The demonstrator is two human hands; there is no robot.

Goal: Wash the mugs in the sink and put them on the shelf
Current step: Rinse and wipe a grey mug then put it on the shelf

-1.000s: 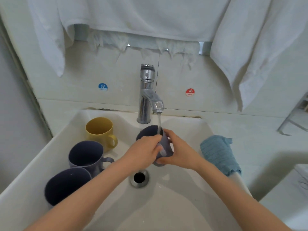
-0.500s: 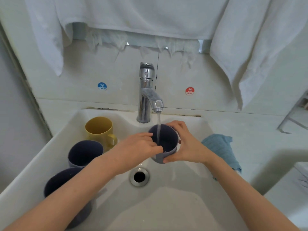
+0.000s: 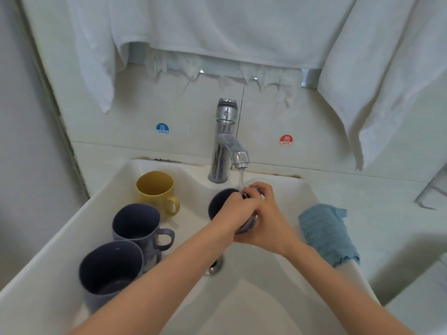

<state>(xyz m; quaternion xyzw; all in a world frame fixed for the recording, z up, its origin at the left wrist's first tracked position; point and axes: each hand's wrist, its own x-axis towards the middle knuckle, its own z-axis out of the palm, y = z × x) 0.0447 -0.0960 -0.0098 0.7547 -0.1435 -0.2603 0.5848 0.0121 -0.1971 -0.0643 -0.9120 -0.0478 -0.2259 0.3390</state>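
A dark blue mug (image 3: 217, 204) is held tilted under the running tap (image 3: 226, 143), its mouth turned to the left. My right hand (image 3: 263, 218) grips its body from the right side. My left hand (image 3: 235, 209) lies over the rim with fingers curled onto it, in the water stream. Most of the mug is hidden by both hands. In the left part of the white sink (image 3: 312, 189) stand a yellow mug (image 3: 157, 192) and two more dark blue mugs, one in the middle (image 3: 139, 224) and one nearest me (image 3: 108, 272).
A folded blue cloth (image 3: 326, 233) lies on the sink's right rim. White towels (image 3: 217, 27) hang above the tap. The drain (image 3: 215, 265) is partly hidden under my left forearm. A wire rack (image 3: 433, 192) shows at the right edge.
The mug has been tipped from upright to its side, mouth now facing left. My left hand has moved up onto the rim under the stream.
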